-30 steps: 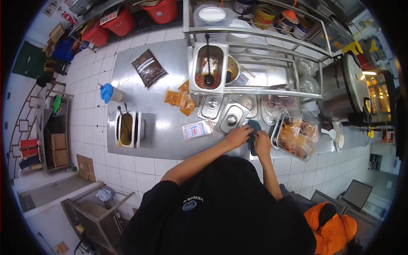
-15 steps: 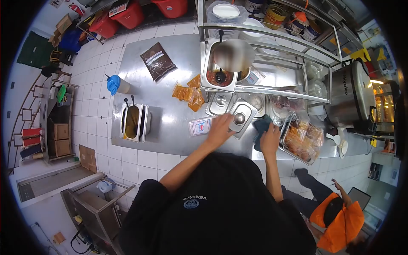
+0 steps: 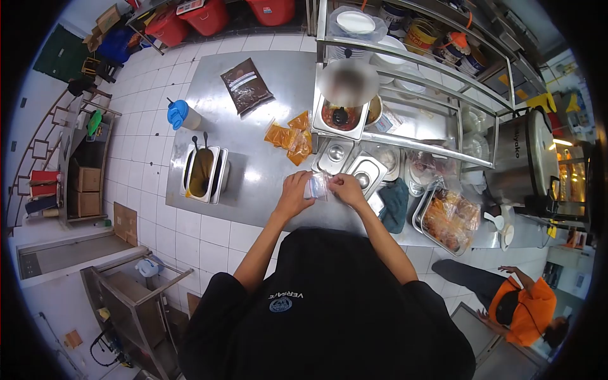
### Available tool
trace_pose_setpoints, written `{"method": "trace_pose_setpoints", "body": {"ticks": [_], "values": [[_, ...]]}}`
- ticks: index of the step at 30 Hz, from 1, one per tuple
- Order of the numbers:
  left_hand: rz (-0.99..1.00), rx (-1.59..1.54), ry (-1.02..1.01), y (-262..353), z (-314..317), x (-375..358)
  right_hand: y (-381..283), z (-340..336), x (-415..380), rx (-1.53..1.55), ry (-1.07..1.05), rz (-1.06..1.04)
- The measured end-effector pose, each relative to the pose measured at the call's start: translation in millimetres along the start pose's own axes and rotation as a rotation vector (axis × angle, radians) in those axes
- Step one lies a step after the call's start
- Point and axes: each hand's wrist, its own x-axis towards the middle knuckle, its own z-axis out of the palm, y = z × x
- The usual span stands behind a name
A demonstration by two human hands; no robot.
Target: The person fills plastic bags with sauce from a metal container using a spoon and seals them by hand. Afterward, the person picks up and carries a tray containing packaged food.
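Observation:
A clear plastic packet with printed label (image 3: 318, 186) is between my hands above the front of the steel table. Its left side is gripped by my left hand (image 3: 294, 196), fingers wrapped round it. At its right edge, my right hand (image 3: 347, 190) is closed in a pinch. Just right of that hand sits a steel pan lid (image 3: 366, 172), with a second steel lid (image 3: 333, 154) behind. A dark teal cloth (image 3: 395, 206) lies crumpled beside the nearer lid. Orange sauce packets (image 3: 290, 138) lie beyond my left hand.
Left on the steel table (image 3: 253, 190) stand a pan of sauce with ladles (image 3: 201, 172) and a blue-lidded bottle (image 3: 182, 115). A tray of bagged food (image 3: 446, 218) and a large cooker (image 3: 520, 155) stand right. A steel rack (image 3: 405, 142) crosses behind; a person in orange (image 3: 529, 307) is at lower right.
My left hand has left the steel lid and now holds the packet. My right hand has let go of the cloth and moved left to the packet. The person in orange has shifted right.

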Motion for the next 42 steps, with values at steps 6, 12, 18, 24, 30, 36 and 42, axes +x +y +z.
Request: {"method": "trace_pose_setpoints", "body": {"ticks": [6, 12, 18, 24, 30, 36, 42], "values": [[-0.090, 0.278, 0.185, 37.8, -13.6, 1.1, -19.3, -28.8, -14.9, 0.154, 0.193, 0.040], [-0.212, -0.816, 0.052, 76.9, 9.8, 31.8, -37.5, -18.9, -36.6, 0.282, 0.192, -0.041], [-0.258, -1.069, 0.069, 75.6, 20.8, 28.7, -52.5, -26.4, -53.3, 0.511, 0.154, -0.028], [-0.264, -0.961, 0.000, 65.9, 28.0, 26.2, -46.1, -28.4, -54.1, 0.555, 0.186, 0.028], [-0.293, -0.901, -0.052, 62.2, 35.9, 22.8, -36.2, -22.9, -56.4, 0.397, 0.261, -0.014], [-0.350, -0.853, -0.256, 69.7, 22.0, 24.8, -28.3, -26.5, -60.7, 0.583, 0.098, 0.090], [-0.418, -0.833, -0.400, 80.2, -1.4, 30.6, -24.9, -35.9, -69.4, 0.776, -0.013, 0.186]]}}
